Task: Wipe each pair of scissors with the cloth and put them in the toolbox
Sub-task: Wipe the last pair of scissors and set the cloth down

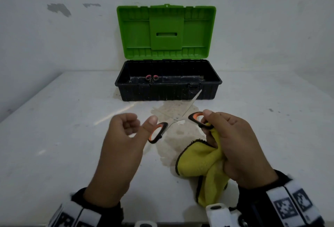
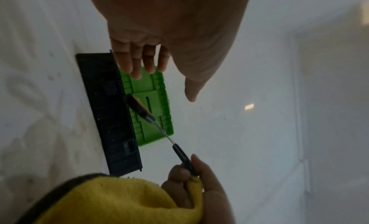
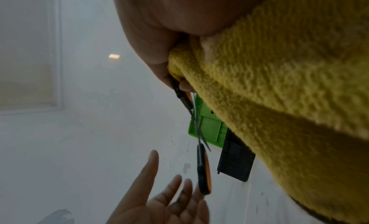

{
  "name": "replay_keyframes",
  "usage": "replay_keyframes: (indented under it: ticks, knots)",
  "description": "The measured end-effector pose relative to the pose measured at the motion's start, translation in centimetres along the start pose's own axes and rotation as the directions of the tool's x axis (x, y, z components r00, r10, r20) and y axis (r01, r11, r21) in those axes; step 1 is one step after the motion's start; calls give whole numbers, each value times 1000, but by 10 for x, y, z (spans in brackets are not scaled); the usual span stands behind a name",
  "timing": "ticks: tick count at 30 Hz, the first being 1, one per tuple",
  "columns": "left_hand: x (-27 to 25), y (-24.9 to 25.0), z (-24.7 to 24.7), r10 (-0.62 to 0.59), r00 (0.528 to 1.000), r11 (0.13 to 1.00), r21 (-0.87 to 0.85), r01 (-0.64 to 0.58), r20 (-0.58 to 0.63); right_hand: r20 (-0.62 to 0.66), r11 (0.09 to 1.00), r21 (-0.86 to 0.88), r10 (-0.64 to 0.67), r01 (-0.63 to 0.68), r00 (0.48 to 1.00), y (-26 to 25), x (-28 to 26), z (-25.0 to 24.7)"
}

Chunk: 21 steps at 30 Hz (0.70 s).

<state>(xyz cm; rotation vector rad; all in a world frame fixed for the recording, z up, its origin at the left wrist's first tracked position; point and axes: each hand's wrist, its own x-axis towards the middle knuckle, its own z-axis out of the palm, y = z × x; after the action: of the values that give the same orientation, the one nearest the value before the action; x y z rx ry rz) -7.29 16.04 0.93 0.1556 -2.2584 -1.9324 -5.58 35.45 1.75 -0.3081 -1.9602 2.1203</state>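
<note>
Scissors [image 1: 178, 119] with orange-and-black handles hang spread wide above the table. My right hand [image 1: 205, 121] pinches their right handle and also grips the bunched yellow cloth [image 1: 198, 161], which droops onto the table. My left hand [image 1: 141, 122] is beside the free left handle [image 1: 157, 132], thumb out and fingers loosely curled, holding nothing. The right wrist view shows the left palm [image 3: 169, 195] open under that handle [image 3: 202, 169]. At the back stands the toolbox [image 1: 162, 93], green lid [image 1: 166, 29] up, with pink-handled scissors [image 1: 151, 78] inside.
A white table [image 1: 54, 136] meets a white wall behind the toolbox. A pale stain [image 1: 171, 141] spreads on the tabletop under the scissors. The table's left edge slants away at the far left.
</note>
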Motion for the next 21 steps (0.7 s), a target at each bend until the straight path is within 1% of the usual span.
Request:
replay_keyframes:
  ticks: [1,2,3,5,7,10,16,21]
  knots:
    - [0,-1,1,-89,994,993,-66,94,66,13,1000,20,3,-3,1000,1,-1,1]
    - [0,-2,2,-169,975,973,-133,189,142,30,999,41,8,-9,1000,2,-1,1]
    - [-1,-1,4,-224,950,939,-211,270,218,48,998,55,14,-16,999,3,-2,2]
    - [-2,1,6,-262,915,861,-354,366,308,78,998,56,14,-19,997,6,-3,2]
    - [-2,2,5,-266,905,802,-445,398,331,110,1000,26,-11,8,994,7,-6,2]
    - [-2,2,4,-261,900,758,-503,415,349,156,996,-56,-62,71,986,8,-9,-2]
    - [-3,5,3,-213,884,736,-526,426,417,258,953,-226,-140,200,956,5,-16,-9]
    - [-3,7,1,-208,872,692,-564,451,442,288,913,-317,-166,257,943,3,-17,-16]
